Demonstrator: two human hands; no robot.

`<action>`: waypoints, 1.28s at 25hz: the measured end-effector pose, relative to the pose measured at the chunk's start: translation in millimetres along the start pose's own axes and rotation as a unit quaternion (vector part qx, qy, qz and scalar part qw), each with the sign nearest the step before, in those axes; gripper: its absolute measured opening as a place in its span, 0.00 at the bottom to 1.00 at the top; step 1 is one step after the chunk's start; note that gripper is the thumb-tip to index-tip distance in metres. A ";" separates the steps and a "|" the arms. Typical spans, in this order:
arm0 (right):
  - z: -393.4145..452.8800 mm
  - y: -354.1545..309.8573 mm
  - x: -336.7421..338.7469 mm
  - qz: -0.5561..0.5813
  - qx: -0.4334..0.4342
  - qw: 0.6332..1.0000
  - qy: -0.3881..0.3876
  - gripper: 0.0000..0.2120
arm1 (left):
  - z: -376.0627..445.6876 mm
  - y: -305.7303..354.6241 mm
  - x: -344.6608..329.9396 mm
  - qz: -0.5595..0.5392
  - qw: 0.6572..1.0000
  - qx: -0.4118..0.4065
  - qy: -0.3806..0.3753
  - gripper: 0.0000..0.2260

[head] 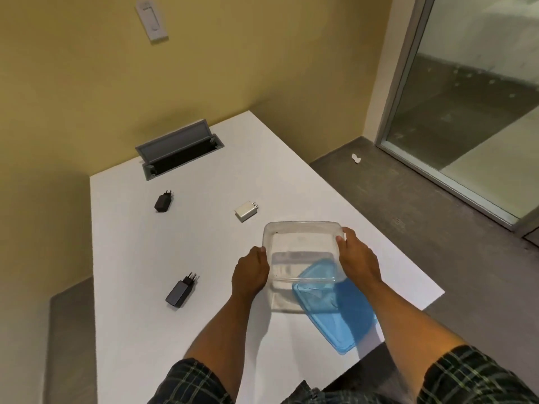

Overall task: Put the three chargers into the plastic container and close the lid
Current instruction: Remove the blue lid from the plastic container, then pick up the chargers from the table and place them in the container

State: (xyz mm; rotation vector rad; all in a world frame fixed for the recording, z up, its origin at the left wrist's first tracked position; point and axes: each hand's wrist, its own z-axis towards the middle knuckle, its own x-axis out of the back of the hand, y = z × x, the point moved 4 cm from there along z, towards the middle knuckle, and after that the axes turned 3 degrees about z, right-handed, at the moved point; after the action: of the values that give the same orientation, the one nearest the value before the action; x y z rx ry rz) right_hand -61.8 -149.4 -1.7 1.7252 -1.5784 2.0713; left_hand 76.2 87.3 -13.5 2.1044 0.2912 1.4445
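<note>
A clear plastic container (302,228) is held above the white table (145,330), with nothing inside it. My left hand (250,272) grips its left side and my right hand (357,258) grips its right side. Its blue lid (341,322) lies flat on the table below and partly under the container. Three chargers rest on the table, apart from one another: a black charger (162,202) at the far left, a white charger (246,210) just beyond the container, and a dark grey charger (181,291) to the left of my left hand.
A grey cable hatch (178,147) stands open at the table's far end by the yellow wall. The table's right edge runs close to the lid. Grey floor and a glass door (466,112) lie to the right.
</note>
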 end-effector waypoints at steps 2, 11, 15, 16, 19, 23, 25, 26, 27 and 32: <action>-1.7 -23.4 -22.0 -0.013 0.034 0.999 -0.039 0.19 | -8.5 -34.7 15.6 0.018 1.000 0.021 0.007 0.22; -35.0 -70.0 -117.8 -0.141 0.189 0.952 -0.196 0.22 | -76.7 -145.3 44.2 0.082 0.989 0.122 0.009 0.20; -44.1 -74.9 -140.2 -0.189 0.221 0.928 -0.233 0.24 | -98.4 -168.2 39.3 0.105 0.984 0.147 -0.003 0.19; -45.2 -76.3 -143.0 -0.198 0.224 0.924 -0.240 0.25 | -100.7 -172.5 38.0 0.113 0.982 0.152 -0.006 0.20; -47.4 -79.7 -150.8 -0.211 0.223 0.916 -0.259 0.25 | -105.4 -180.8 36.9 0.133 0.978 0.161 -0.012 0.21; -53.4 -82.0 -159.0 -0.217 0.222 0.909 -0.276 0.25 | -106.9 -188.6 37.6 0.148 0.975 0.163 -0.020 0.21; -54.8 -81.9 -160.6 -0.220 0.222 0.907 -0.281 0.25 | -106.0 -191.0 39.4 0.140 0.975 0.168 -0.021 0.21; -54.9 -82.8 -160.8 -0.226 0.224 0.907 -0.278 0.25 | -105.3 -191.2 40.5 0.139 0.975 0.170 -0.022 0.21; -54.6 -84.2 -160.3 -0.238 0.230 0.905 -0.267 0.25 | -105.0 -190.3 41.7 0.146 0.974 0.171 -0.022 0.21; -51.1 -99.2 -155.6 -0.286 0.233 0.918 -0.146 0.26 | -99.9 -179.1 59.1 0.243 0.951 0.180 0.059 0.23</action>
State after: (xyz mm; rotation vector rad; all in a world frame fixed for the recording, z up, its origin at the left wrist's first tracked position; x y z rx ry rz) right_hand 18.4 18.8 -45.4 2.3634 -0.4819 2.0274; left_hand 32.6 294.3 -41.7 2.5083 0.0838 1.9231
